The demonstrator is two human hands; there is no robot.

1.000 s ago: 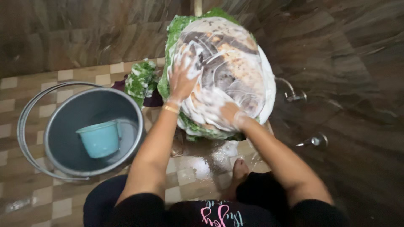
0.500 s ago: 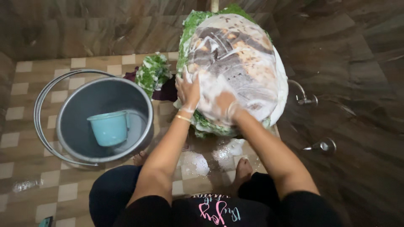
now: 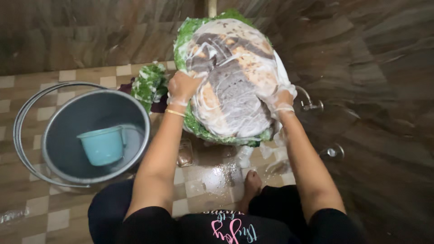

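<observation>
A big soapy bundle of patterned cloth [image 3: 235,77], brown, orange and white with green edges, lies heaped on the wet floor against the wall. My left hand [image 3: 183,86] grips its left edge, fingers closed on the fabric, a gold bangle at the wrist. On the bundle's right side, my right hand [image 3: 280,97] is covered in suds and holds the cloth. Foam coats both hands.
A grey metal bucket [image 3: 58,117] with a loose handle stands at the left, a teal mug [image 3: 101,145] inside it. More green cloth [image 3: 149,83] lies behind. Two wall taps [image 3: 312,105] [image 3: 333,152] stick out at right. My bare foot [image 3: 251,185] rests on wet checkered tiles.
Both hands moved from the bundle's near middle out to its left and right edges and now grip the cloth. The view shifted slightly.
</observation>
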